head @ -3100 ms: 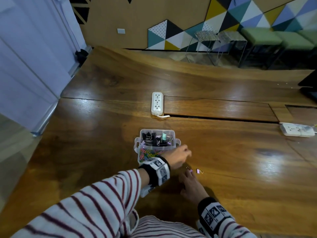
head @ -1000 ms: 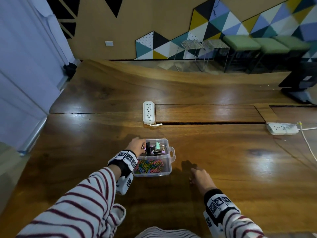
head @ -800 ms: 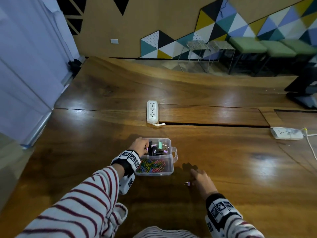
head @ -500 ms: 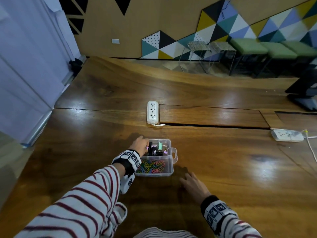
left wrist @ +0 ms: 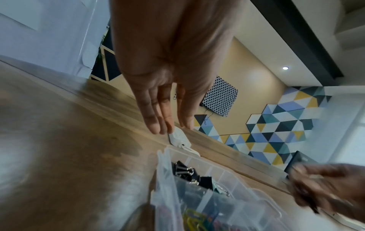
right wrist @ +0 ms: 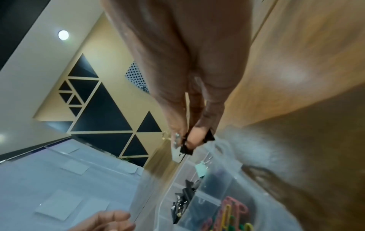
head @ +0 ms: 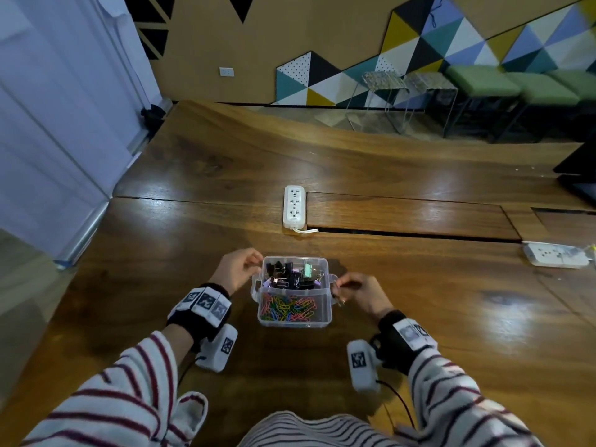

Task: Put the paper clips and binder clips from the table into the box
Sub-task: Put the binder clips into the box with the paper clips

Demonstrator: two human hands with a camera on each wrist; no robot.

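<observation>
A clear plastic box (head: pixel 295 323) stands on the wooden table in front of me. Its far compartment holds binder clips (head: pixel 287 279), the near one coloured paper clips (head: pixel 288 309). My right hand (head: pixel 338 287) hovers by the box's right handle. In the right wrist view its fingertips (right wrist: pixel 194 138) pinch a black binder clip (right wrist: pixel 186 150) above the box rim. My left hand (head: pixel 258 264) is at the box's far left corner. In the left wrist view its fingers (left wrist: pixel 156 123) are straight, hold nothing and are clear of the box (left wrist: pixel 164 156).
A white power strip (head: pixel 293 206) lies beyond the box beside a long slot in the tabletop. A second power strip (head: pixel 553 254) lies at the right. A dark monitor base (head: pixel 577 169) stands at the far right. The table's left edge meets a white wall.
My right hand has left the tabletop to the right of the box and come up to the box's right handle with a clip. The left hand stayed at the far left corner.
</observation>
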